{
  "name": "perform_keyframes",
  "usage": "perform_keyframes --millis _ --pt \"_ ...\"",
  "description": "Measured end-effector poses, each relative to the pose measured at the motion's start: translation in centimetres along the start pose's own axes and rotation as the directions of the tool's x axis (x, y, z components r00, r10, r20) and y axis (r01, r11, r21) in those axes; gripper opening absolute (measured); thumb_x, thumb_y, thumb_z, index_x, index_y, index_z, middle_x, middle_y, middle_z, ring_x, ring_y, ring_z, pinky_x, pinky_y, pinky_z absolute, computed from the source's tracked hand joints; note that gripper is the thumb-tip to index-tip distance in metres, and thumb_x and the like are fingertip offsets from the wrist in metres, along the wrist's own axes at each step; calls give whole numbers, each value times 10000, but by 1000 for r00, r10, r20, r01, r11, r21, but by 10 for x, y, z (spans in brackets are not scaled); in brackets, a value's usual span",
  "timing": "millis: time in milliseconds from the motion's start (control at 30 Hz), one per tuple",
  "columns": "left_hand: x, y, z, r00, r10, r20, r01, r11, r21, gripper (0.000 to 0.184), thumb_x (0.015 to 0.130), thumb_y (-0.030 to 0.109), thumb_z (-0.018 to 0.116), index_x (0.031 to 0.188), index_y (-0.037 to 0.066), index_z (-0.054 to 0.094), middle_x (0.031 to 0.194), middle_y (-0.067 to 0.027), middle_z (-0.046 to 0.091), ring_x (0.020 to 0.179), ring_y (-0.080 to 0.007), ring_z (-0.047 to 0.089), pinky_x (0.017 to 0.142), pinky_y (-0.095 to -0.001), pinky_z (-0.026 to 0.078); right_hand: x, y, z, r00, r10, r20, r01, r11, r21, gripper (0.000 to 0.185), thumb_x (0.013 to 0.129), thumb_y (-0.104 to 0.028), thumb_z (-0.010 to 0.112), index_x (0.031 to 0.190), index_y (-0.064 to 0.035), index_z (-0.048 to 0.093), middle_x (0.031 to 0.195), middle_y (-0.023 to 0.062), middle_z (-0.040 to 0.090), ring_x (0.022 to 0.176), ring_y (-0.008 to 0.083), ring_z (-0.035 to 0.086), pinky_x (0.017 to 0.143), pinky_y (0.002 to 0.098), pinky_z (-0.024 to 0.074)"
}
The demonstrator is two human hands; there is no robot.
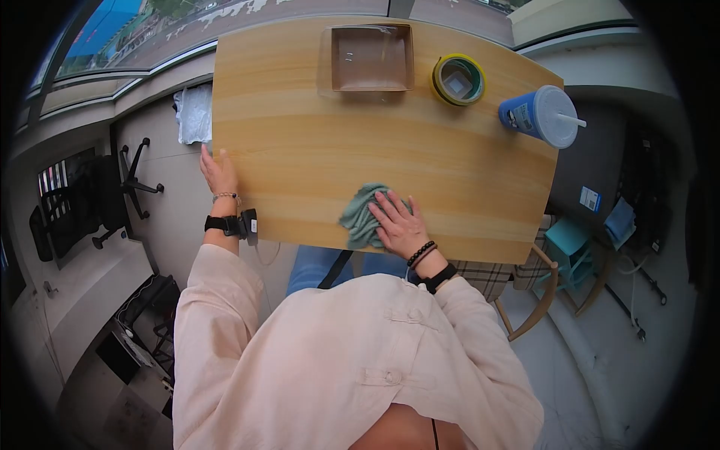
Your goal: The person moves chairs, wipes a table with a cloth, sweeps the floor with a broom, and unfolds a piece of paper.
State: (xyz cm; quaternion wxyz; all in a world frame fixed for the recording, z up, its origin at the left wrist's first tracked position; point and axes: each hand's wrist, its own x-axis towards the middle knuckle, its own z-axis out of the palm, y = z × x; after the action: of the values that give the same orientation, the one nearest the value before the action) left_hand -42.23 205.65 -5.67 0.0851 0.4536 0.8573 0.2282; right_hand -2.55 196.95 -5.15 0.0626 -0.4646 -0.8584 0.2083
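A crumpled green cloth (361, 219) lies on the wooden table (315, 150) near its front edge. My right hand (399, 226) presses on the cloth's right side, with its fingers spread over the folds. At the table's left edge, my left hand (219, 172) rests with its fingers apart and holds nothing.
Along the back of the table are a brown box with a clear lid (373, 58), stacked rolls of yellow and green tape (457, 79) and a blue cup with a white lid and straw (529, 115). A wooden chair (546, 296) stands by the front right corner.
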Motion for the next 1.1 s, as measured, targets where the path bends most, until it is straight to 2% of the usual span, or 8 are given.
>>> perform_keyframes --millis 200,333,433,700,800,900,1033,1100 --pt "4 -39 8 980 -71 187 49 992 120 622 806 499 400 1249 76 289 1119 -202 474 1038 -344 445 862 -385 354 -8 84 -7 690 574 -440 -672 734 -97 477 745 -210 470 1183 -35 394 1315 158 265 1217 329 228 931 467 248" --pt "8 -26 -14 916 -135 379 116 991 71 564 814 499 386 1196 85 357 946 -187 564 876 -359 531 736 -407 416 85 -74 12 990 140 8 -140 989 42 481 750 -274 498 1182 -77 416 1319 141 268 1226 301 224 961 399 226" --pt "13 -46 -2 933 -27 358 109 971 -213 456 843 461 360 1093 89 440 813 -173 584 757 -347 558 633 -389 432 201 -128 38 993 -53 -102 64 993 103 505 740 -307 521 1187 -97 421 1318 125 277 1216 287 245 970 390 205" --pt "9 -49 2 922 -34 386 160 940 -300 383 865 367 350 1089 67 435 746 -189 576 681 -381 545 570 -429 431 436 -43 6 740 532 -413 -576 817 19 537 830 -360 359 1257 -40 301 1344 184 176 1249 336 123 998 422 139" --pt "6 -46 1 926 -18 376 169 912 -373 358 869 340 350 1071 60 443 759 -195 576 687 -379 546 578 -435 430 402 -101 29 832 387 -398 -450 890 -74 541 807 -329 408 1239 -16 320 1335 201 182 1241 352 135 986 432 170" --pt "7 -53 6 905 -34 423 201 913 -355 354 874 330 341 1054 51 462 784 -199 576 705 -378 546 595 -437 428 327 -162 45 995 -92 -36 90 994 -69 538 772 -320 463 1215 -33 363 1323 187 222 1232 343 176 969 426 200" --pt "10 -45 0 924 -45 379 198 906 -374 389 889 321 306 1081 19 460 835 -196 583 767 -335 570 646 -360 443 342 -113 27 996 32 -86 -44 990 -136 513 772 -313 465 1211 -62 382 1312 174 259 1231 332 186 971 415 194" --pt "11 -42 -6 909 -34 416 210 898 -386 401 891 324 299 1090 14 456 890 -188 577 804 -311 568 673 -348 437 385 -100 22 834 326 -446 -396 915 -71 488 775 -273 465 1211 -68 383 1299 162 287 1224 331 201 978 418 181"
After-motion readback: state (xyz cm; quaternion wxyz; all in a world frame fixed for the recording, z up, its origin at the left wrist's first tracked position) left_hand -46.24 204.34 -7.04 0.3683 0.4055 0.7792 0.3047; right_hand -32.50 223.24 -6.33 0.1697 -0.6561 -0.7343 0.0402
